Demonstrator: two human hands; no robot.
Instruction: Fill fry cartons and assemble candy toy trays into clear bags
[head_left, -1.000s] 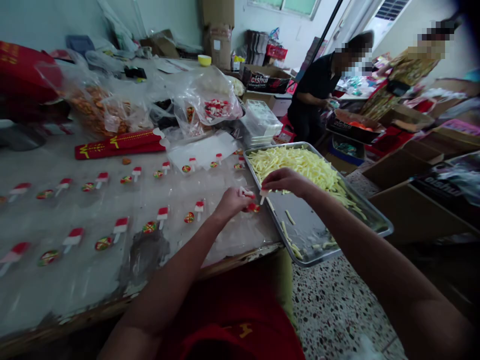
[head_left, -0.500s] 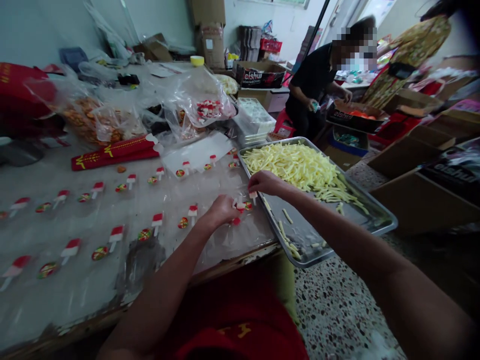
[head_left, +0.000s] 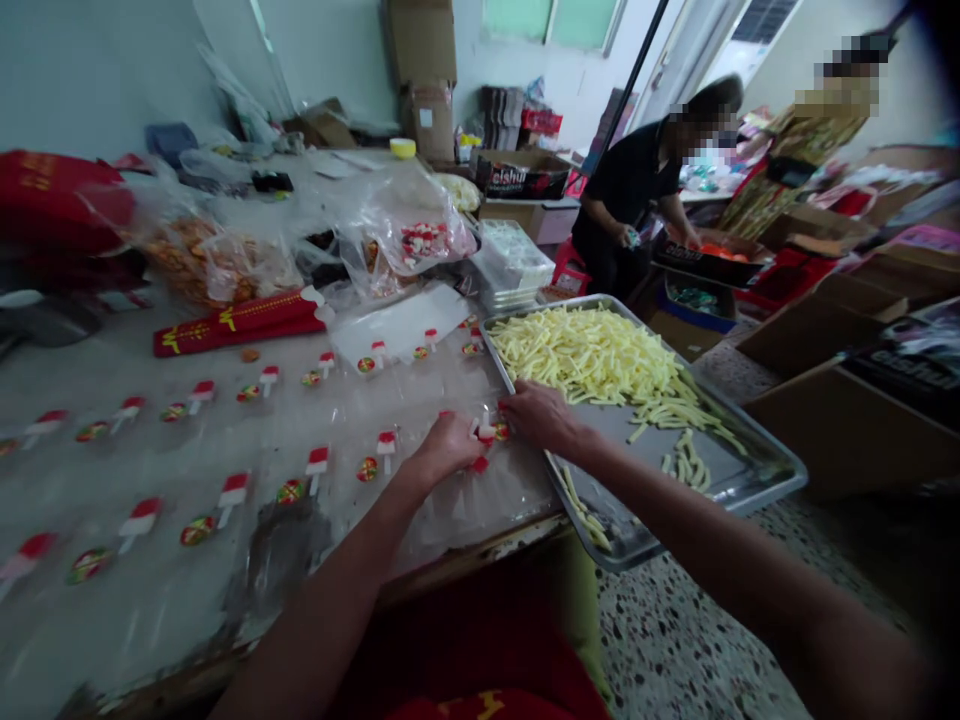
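Note:
My left hand (head_left: 448,447) is closed over the table near the tray, with small red-and-white popsicle-shaped pieces (head_left: 486,432) bunched at its fingertips. Just right of it, my right hand (head_left: 541,412) reaches across the tray's left rim, fingers pinched, with red showing at the tips; its piece is mostly hidden. A round colourful sticker (head_left: 501,429) lies between the hands. Rows of clear plastic bags cover the table, each spot bearing a round sticker (head_left: 367,469) and a popsicle piece (head_left: 386,445).
A metal tray (head_left: 765,478) holds pale yellow fry-shaped pieces (head_left: 592,350) at my right. Behind the rows lie a red folded carton (head_left: 240,322) and plastic bags of goods (head_left: 427,240). A seated person (head_left: 626,190) works by open boxes; another person (head_left: 802,130) stands farther right.
My right hand has moved slightly down and left, bringing the popsicle piece it pinched closer to my left hand. My left hand stays nearly in place. The view has tilted slightly upward.

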